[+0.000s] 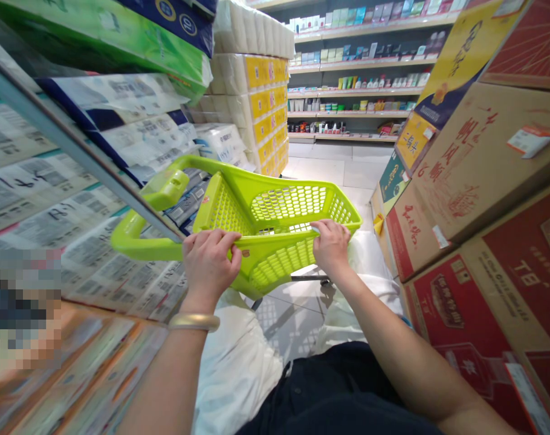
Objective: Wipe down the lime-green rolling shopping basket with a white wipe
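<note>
A lime-green plastic shopping basket (279, 208) with a long loop handle (134, 238) stands in front of me in a shop aisle, empty inside. My left hand (209, 263) grips the basket's near rim, fingers curled over the edge, a gold bangle on the wrist. My right hand (330, 244) clasps the same rim further right, fingers closed over it. The basket's handle sticks out to the left under a shelf edge.
Shelves of packaged paper goods (121, 139) line the left. Stacked cardboard boxes (478, 199) wall the right. Yellow-labelled tissue packs (257, 103) are piled ahead on the left. Tiled floor (333, 169) runs to far shelves of small bottles (361, 84).
</note>
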